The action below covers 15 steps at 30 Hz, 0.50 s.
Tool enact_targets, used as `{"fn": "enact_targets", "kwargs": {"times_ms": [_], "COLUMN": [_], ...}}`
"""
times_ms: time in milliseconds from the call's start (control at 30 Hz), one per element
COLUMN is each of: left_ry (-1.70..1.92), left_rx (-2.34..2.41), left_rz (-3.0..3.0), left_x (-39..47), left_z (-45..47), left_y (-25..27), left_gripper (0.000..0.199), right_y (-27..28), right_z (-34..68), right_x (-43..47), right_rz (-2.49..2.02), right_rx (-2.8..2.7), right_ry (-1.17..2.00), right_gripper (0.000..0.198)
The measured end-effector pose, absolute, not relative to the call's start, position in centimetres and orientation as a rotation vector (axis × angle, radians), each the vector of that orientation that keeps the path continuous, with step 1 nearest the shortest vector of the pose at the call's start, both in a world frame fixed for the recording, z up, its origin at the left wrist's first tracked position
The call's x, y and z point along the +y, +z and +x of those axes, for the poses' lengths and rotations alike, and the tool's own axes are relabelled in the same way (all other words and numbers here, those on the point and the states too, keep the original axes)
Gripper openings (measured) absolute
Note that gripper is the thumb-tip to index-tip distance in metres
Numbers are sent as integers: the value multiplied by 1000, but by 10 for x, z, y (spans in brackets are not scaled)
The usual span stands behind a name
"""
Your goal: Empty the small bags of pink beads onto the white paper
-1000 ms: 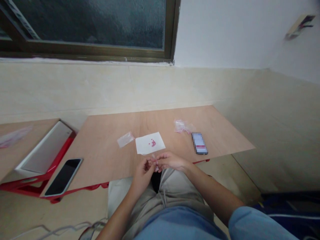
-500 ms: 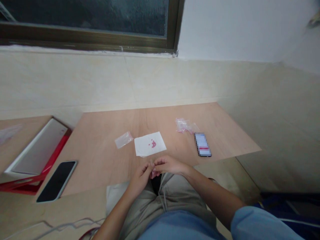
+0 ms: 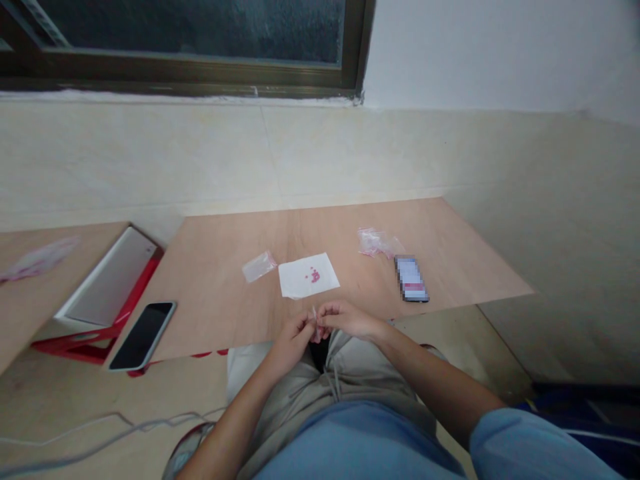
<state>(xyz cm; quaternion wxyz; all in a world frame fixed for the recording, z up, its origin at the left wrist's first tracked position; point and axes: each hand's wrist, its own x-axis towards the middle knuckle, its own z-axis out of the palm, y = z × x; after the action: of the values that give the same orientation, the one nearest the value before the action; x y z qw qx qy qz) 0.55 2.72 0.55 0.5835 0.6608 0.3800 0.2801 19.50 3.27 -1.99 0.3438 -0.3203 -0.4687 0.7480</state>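
Both hands are meeting at the table's near edge, the left hand (image 3: 293,335) and right hand (image 3: 345,319) pinching something tiny and pale between fingertips, likely threading. Pink beads (image 3: 315,275) are lying on white paper (image 3: 308,276) just beyond; the next bead will need a careful pinch.

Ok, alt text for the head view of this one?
Two hands, left hand and right hand, meet at the near edge of a wooden board, pinching something small between them. Beyond them lie a white paper with pink beads, two clear bags and two phones.
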Motion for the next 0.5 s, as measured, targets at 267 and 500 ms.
{"fn": "enact_targets", "kwargs": {"times_ms": [267, 500], "left_ry": [719, 784], "left_rx": [852, 919], "left_rz": [1381, 1217], "left_x": [33, 36], "left_z": [7, 10], "left_y": [3, -5], "left_gripper": [37, 32], "right_y": [-19, -25], "right_z": [190, 191], "right_x": [40, 45], "right_rz": [-855, -816], "right_rx": [-1089, -1009], "right_ry": [1976, 1985], "right_gripper": [34, 26]}}
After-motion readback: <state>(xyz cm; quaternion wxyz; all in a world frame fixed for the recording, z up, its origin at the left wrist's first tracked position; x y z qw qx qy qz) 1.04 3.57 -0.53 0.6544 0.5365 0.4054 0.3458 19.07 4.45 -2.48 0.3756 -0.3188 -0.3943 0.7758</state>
